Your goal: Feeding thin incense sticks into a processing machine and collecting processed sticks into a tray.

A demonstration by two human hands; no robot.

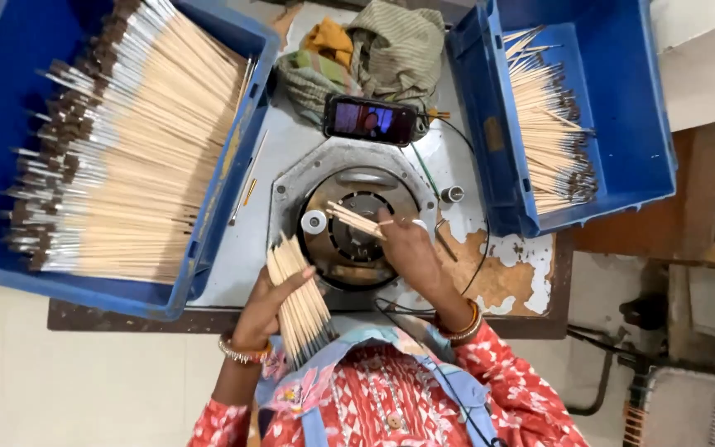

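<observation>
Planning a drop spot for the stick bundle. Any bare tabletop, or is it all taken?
Bare strip of grey table between the left blue crate and the round machine plate, with a few loose sticks. Small peeling patch below the right blue crate. Crowded: phone, cloth at back, both hands over the plate.

left hand [265,308] gripping brush bundle [299,305], right hand [400,248] pinching brushes [356,220]

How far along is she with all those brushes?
Done, it seems: a small pile in the right-hand blue crate. In hand: the left hand grips a bundle of wooden sticks, while the right hand holds a few sticks at the round machine. Left: the much fuller left-hand crate.
</observation>
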